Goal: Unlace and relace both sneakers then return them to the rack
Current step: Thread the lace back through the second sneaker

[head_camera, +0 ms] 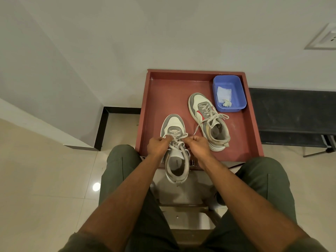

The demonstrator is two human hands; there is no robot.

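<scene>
Two white-and-grey sneakers lie on a reddish-brown rack top (158, 91). The near sneaker (175, 124) points away from me, its heel hanging over the rack's front edge. My left hand (158, 145) pinches a lace on its left side, and my right hand (199, 145) pinches a lace on its right side, both over the upper eyelets. The far sneaker (209, 120) rests to the right, laced, with loose lace ends trailing on the rack top.
A blue plastic tub (229, 93) with a white cloth inside sits at the rack's back right corner. A wall stands behind the rack, a dark bench (294, 110) to the right. My knees flank the rack's front edge over tiled floor.
</scene>
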